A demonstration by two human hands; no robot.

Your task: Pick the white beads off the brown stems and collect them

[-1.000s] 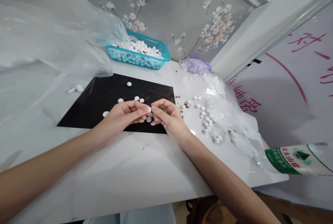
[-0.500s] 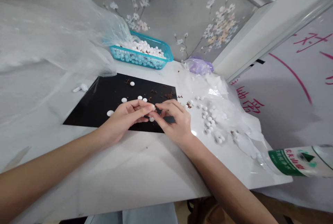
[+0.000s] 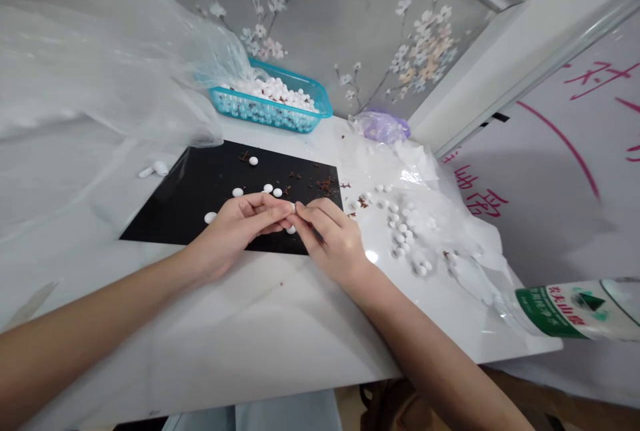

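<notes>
Over the black mat, my left hand pinches a small round white bead between thumb and fingers. My right hand meets it from the right, its thumb and index finger closed together against the bead's side. Whatever tiny piece is in that right pinch is hidden by the fingertips. Loose white beads lie on the mat, one left of my left hand and another partly covered below my fingers. Small brown branched bits are scattered beyond my right hand.
A blue basket full of white beads stands at the back under clear plastic sheeting. Several more beads lie on the right beside a clear bag. A labelled bottle lies at the right edge. White earbuds rest left.
My right hand has turned slightly, and its fingers have drawn in closer around the bead, which now shows less. My left hand has hardly moved.
</notes>
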